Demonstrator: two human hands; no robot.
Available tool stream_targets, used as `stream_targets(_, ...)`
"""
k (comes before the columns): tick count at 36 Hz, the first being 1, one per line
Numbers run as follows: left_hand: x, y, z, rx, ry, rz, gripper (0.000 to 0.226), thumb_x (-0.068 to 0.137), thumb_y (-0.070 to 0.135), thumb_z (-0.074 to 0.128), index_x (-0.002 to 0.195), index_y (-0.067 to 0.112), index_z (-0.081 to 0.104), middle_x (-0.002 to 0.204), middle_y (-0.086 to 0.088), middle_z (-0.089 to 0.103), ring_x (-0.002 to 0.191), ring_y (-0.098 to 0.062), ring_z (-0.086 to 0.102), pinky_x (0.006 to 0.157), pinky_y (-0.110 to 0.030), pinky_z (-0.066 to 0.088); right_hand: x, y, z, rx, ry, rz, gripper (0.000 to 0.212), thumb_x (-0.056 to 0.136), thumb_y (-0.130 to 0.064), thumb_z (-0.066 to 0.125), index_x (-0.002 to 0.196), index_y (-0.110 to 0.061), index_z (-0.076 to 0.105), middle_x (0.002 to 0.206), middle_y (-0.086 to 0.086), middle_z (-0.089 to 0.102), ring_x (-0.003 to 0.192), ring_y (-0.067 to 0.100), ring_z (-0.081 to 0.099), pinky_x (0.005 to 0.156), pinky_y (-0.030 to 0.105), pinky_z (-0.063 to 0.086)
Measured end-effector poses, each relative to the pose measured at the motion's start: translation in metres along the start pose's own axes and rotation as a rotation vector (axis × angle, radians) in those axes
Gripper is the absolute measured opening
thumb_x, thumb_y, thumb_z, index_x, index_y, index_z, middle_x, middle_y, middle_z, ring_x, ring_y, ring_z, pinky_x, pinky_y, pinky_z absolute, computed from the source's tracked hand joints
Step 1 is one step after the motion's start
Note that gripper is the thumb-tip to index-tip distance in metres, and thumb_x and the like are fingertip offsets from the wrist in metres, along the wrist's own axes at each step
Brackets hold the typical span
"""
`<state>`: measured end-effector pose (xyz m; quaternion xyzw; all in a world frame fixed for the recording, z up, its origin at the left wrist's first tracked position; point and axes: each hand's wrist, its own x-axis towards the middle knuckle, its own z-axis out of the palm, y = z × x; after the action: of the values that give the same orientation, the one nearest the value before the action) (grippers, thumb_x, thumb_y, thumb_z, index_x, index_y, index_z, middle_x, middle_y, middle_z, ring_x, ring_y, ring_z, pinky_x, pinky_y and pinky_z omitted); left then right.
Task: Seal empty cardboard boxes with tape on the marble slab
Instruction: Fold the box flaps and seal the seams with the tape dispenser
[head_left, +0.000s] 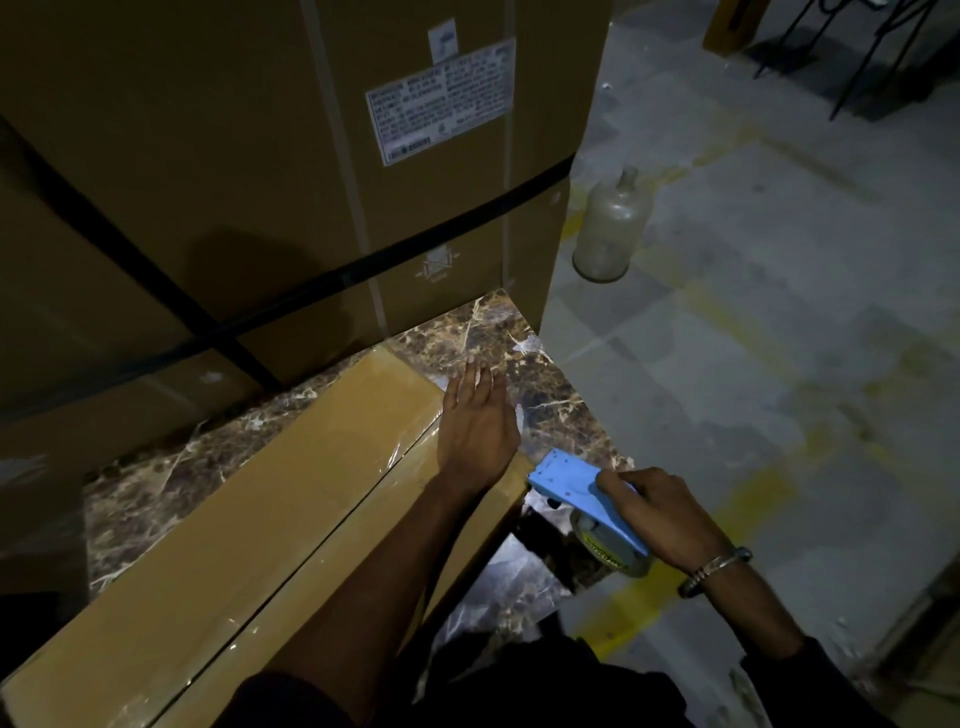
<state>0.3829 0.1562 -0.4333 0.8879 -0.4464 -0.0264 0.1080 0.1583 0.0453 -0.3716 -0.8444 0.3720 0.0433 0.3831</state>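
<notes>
Two hands are working at the near-right end of a long flat cardboard box (249, 519) that is lying on the brown veined marble slab (493, 332). Glossy clear tape (332, 535) is already running along the box's centre seam, so the sealing pass looks close to finished; my guess is that the step in hand is pressing the tape end down and cutting or tearing it off at the box's edge.

The left hand (475, 421) is lying flat with its fingers straight and together, palm down, pressing over the box's right edge where the top meets the slab, and holding nothing. The right hand (660, 514) is curling its fingers round a blue tape dispenser (587, 493), clamping it from above; the dispenser is sitting just beside the box's near-right corner, hanging past the slab's edge, its roll (618, 551) showing underneath. Whether a strip is stretching from the dispenser to the box is too dark to tell.

The next move probably calls for tilting the dispenser so its blade bites while the left palm is keeping the box from sliding.

Behind the box a much larger strapped carton (260, 156) with a white printed label (441, 98) is standing on the slab, and a clear glass bottle (610, 228) is standing upright on the concrete floor (779, 312), well apart from the work.
</notes>
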Motion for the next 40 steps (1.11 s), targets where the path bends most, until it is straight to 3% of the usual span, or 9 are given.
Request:
stream_targets(2,-0.001,-0.001,0.001,0.029,0.014,0.011,0.059,0.102,0.031,0.031,0.15,0.005,0.054,0.158,-0.017,0.05,0.158,-0.033,0.029,0.128,-0.05,0.022,-0.001,0.004,0.004,0.022,0.008,0.008,0.058,0.103,-0.048,0.053,0.061,-0.009,0.044,0.054,-0.002,0.03,0.043,0.01,0.03,0.049,0.023,0.023)
stream_targets(6,-0.001,-0.001,0.003,0.037,0.026,0.01,0.064,0.097,0.029,0.029,0.15,0.005,0.055,0.158,-0.017,0.051,0.157,-0.034,0.03,0.128,-0.05,0.023,-0.009,0.005,0.001,0.087,0.018,0.019,0.055,0.097,-0.051,0.06,0.059,-0.016,0.042,0.048,-0.003,0.033,0.04,0.01,0.033,0.046,0.02,0.03)
stream_targets(10,0.0,0.0,0.003,0.046,0.023,0.0,0.063,0.098,0.029,0.033,0.153,0.006,0.052,0.161,-0.016,0.046,0.159,-0.032,0.025,0.129,-0.05,0.021,-0.015,0.012,-0.008,0.062,0.024,0.004,0.062,0.095,-0.055,0.06,0.059,-0.008,0.042,0.047,-0.004,0.031,0.04,0.008,0.034,0.047,0.021,0.03)
stream_targets(13,0.0,0.002,0.003,0.051,0.025,-0.006,0.06,0.098,0.028,0.039,0.153,0.006,0.051,0.162,-0.015,0.046,0.159,-0.032,0.025,0.128,-0.05,0.021,-0.015,0.019,-0.006,0.045,0.03,-0.006,0.058,0.096,-0.053,0.061,0.058,-0.013,0.042,0.045,-0.006,0.032,0.039,0.008,0.035,0.047,0.022,0.03)
stream_targets(20,-0.001,0.003,-0.001,0.042,0.004,-0.008,0.064,0.095,0.031,0.04,0.155,0.012,0.051,0.164,-0.012,0.044,0.16,-0.03,0.024,0.13,-0.048,0.015,-0.006,0.036,0.022,0.113,0.023,-0.014,0.057,0.099,-0.047,0.063,0.07,0.002,0.059,0.046,-0.007,0.032,0.043,0.008,0.032,0.048,0.021,0.026)
stream_targets(28,-0.001,0.004,-0.002,0.02,0.016,-0.028,0.063,0.097,0.032,0.039,0.154,0.01,0.051,0.162,-0.012,0.046,0.16,-0.028,0.022,0.13,-0.047,0.016,0.002,0.035,0.037,0.184,0.017,-0.033,0.059,0.1,-0.046,0.062,0.06,-0.01,0.037,0.052,-0.003,0.025,0.047,0.013,0.028,0.055,0.034,0.023)
stream_targets(31,-0.001,0.006,-0.003,0.006,0.005,-0.042,0.063,0.097,0.034,0.037,0.155,0.01,0.05,0.164,-0.011,0.045,0.16,-0.027,0.022,0.13,-0.048,0.017,0.003,0.036,0.04,0.233,0.008,-0.027,0.066,0.097,-0.057,0.058,0.066,0.0,0.047,0.056,0.0,0.025,0.049,0.015,0.029,0.056,0.035,0.023)
stream_targets(40,-0.001,0.009,-0.005,0.008,0.005,-0.063,0.063,0.098,0.037,0.035,0.153,0.011,0.053,0.161,-0.013,0.047,0.158,-0.029,0.029,0.13,-0.047,0.017,0.005,0.036,0.047,0.345,0.008,0.103,0.08,0.08,-0.073,0.058,0.077,0.007,0.064,0.059,0.007,0.032,0.055,0.017,0.032,0.06,0.035,0.026)
